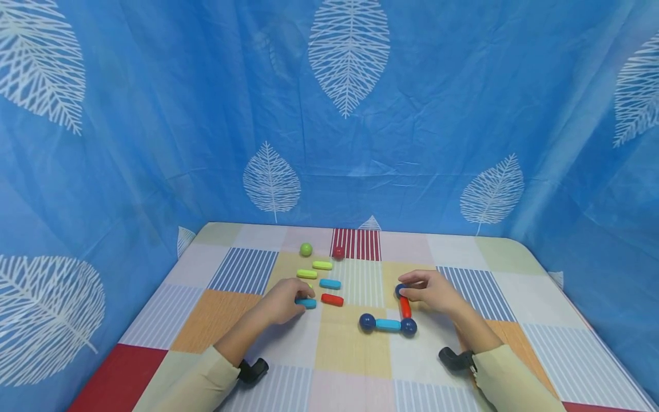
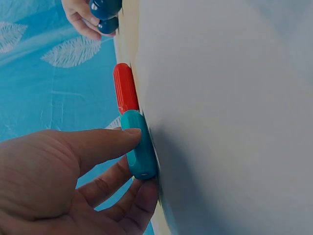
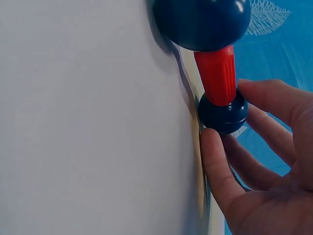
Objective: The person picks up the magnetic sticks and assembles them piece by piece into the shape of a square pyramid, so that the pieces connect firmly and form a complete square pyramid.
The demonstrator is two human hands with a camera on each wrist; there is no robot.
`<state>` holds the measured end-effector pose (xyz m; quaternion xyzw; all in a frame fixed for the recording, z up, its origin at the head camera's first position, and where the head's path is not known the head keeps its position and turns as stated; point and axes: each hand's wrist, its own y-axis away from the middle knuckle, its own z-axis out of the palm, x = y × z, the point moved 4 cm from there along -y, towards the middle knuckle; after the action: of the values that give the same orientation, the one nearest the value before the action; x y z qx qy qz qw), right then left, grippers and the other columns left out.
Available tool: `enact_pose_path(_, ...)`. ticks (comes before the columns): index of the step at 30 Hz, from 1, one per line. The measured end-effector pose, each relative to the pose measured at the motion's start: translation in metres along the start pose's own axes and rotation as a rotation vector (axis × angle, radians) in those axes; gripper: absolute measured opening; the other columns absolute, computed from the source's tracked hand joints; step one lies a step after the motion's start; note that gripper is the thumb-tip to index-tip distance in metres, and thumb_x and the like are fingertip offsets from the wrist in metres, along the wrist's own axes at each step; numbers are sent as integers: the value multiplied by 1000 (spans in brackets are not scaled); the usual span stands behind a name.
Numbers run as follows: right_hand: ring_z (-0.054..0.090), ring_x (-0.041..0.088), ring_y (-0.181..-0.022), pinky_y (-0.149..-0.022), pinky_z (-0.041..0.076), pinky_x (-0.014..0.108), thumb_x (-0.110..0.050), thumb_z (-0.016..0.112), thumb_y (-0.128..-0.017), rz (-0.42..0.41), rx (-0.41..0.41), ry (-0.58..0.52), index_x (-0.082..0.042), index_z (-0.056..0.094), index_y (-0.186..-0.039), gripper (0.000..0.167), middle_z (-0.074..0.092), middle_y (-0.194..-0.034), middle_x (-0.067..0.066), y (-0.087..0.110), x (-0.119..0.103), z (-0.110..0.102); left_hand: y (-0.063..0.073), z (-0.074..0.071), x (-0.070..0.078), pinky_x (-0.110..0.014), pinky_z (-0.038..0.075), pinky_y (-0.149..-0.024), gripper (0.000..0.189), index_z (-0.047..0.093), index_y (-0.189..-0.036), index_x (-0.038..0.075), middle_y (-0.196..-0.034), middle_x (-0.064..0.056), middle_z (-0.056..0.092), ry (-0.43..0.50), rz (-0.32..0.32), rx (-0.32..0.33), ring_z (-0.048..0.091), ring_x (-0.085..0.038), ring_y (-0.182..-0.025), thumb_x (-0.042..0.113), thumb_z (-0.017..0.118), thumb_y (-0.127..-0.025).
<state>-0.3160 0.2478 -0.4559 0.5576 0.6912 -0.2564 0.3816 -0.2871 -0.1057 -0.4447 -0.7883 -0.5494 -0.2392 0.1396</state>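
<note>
- left hand [image 1: 282, 298] hides the left end of the blue stick [image 1: 308, 303] from the head cam
- only a sliver of a yellow-green stick [image 1: 310, 285] peeks out past those fingers, can't make out the rest
- right hand [image 1: 435, 290] blocks part of the far navy ball [image 1: 399, 290]
- right wrist cam cuts off part of the corner navy ball [image 3: 203, 24], which also covers the near end of the joined red stick [image 3: 217, 73]
- both sleeves [image 1: 206, 380] run out of the head view on the near side, same with the table [image 1: 352, 395]
</note>
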Motion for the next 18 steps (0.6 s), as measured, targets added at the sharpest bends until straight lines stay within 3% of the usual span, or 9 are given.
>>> enact_pose_path(5,67,25,-105,-79,58,30,-23,79,-90,34,-4,4,-8,73,-123,37,71,-123,15,-2,1,2,-2,0,0,-39,56,-85,25,78,-105,14,-92,2,68,12,26,-4,57,-15,-85,-1,78,-85)
enact_pose_path(18,66,24,-99,-77,56,32,-20,81,-88,26,1,27,-7,75,-118,33,73,-119,14,0,-3,1,-4,-1,-4,-36,57,-84,23,78,-101,15,-92,5,73,57,58,-9,60,-12,-84,1,80,-83)
